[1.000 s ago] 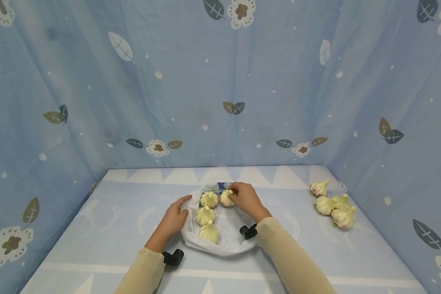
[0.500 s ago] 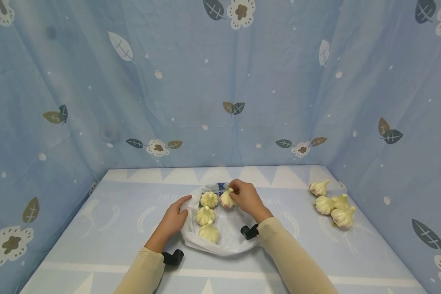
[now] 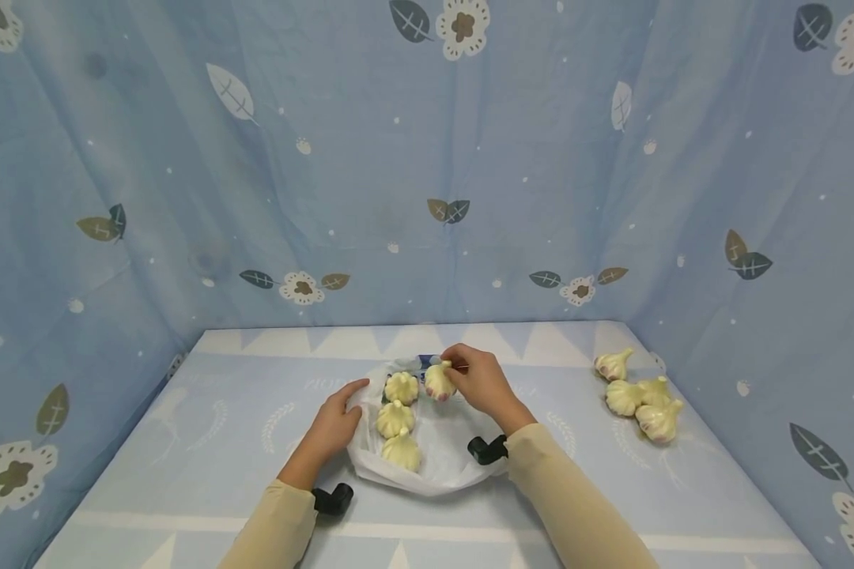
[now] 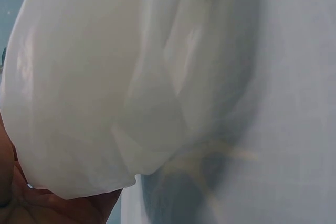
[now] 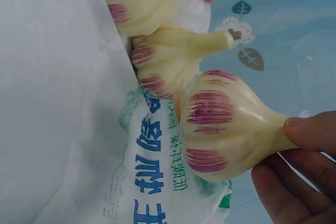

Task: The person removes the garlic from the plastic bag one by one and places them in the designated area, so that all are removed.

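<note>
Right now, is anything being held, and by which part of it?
The right hand pinches a garlic bulb by its stem. The left hand touches the edge of the plastic bag; whether it grips it can't be told.

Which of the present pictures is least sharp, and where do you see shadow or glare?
Left wrist: softest, with the tablecloth blurred, a broad shadow beside the white bag and a faint sheen on it. Right wrist: rather dim, yet the held garlic bulb shows crisp purple streaks and a soft highlight. Head: fairly even light, no strong glare.
</note>
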`<state>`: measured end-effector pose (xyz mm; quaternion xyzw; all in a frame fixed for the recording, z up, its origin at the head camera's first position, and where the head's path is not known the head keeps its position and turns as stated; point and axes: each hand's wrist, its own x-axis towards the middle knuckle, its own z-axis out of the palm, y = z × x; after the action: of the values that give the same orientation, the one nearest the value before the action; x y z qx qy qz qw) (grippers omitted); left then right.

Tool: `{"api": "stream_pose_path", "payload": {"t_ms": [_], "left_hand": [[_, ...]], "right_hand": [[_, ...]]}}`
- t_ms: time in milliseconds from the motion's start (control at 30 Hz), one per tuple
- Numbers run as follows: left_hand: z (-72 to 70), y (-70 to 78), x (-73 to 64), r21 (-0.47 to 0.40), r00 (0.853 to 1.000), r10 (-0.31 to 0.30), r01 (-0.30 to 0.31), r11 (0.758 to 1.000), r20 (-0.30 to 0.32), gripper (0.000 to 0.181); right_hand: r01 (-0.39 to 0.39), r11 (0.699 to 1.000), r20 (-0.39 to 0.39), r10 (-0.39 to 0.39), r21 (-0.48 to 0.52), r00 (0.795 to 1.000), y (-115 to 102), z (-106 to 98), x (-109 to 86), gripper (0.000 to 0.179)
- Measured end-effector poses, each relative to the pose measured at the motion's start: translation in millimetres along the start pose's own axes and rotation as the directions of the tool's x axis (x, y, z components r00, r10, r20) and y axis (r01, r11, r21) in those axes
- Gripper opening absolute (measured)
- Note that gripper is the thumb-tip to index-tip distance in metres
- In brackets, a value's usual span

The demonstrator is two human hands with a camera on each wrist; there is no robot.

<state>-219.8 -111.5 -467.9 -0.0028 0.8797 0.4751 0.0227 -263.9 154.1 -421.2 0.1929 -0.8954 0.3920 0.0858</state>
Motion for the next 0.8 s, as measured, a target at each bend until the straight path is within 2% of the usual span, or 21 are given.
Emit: {"api": "stream_pose_path", "payload": {"t_ms": [333, 800], "left_hand": [[0.9, 0.8, -1.0, 0.005, 1.000, 0.016, -0.016, 1.000, -0.004, 0.054], [1.6, 0.8, -0.5, 0.008, 1.000, 0.005, -0.005, 1.000, -0.007, 0.054]], "right_hand": [[-0.012, 0.999, -0.016, 0.013, 0.036, 1.000, -3.1, -14.9, -7.3, 0.022], [0.029, 0.999, -0.079, -0.030, -0.024, 0.996, 0.3, -43.9, -19.4, 0.020]]}}
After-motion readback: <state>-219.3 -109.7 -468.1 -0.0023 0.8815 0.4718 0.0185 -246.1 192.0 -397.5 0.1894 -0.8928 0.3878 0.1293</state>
